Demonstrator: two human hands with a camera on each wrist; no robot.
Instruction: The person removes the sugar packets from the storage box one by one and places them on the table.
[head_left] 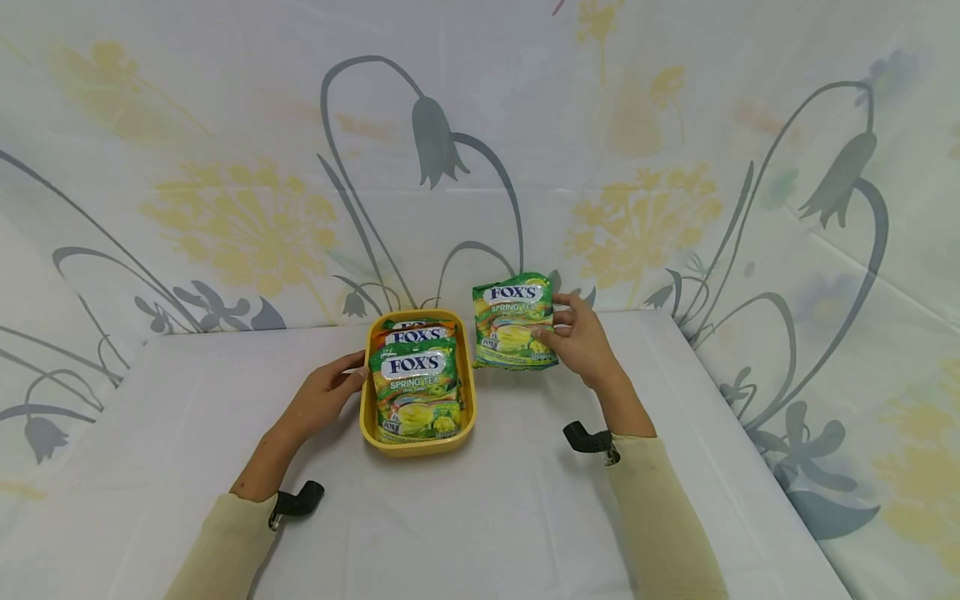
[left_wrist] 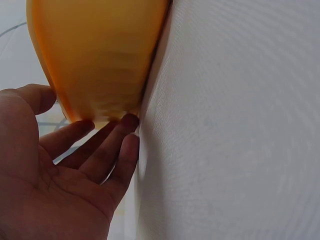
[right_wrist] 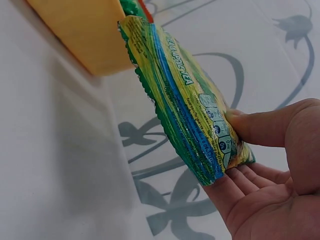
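Observation:
My right hand pinches a green Fox's Spring Tea candy bag by its right edge, thumb on the front and fingers behind. The bag stands upright just right of a yellow plastic basket; the right wrist view shows the bag's printed side. Inside the basket lies another green Fox's candy bag, overlapping an orange bag behind it. At the basket's left side is my left hand, its fingertips touching the outer wall and thumb near the rim.
A white cloth covers the table under the basket. Behind it hangs a floral-printed curtain, which continues along the right side. Black straps with short mounts sit at both wrists over beige sleeves.

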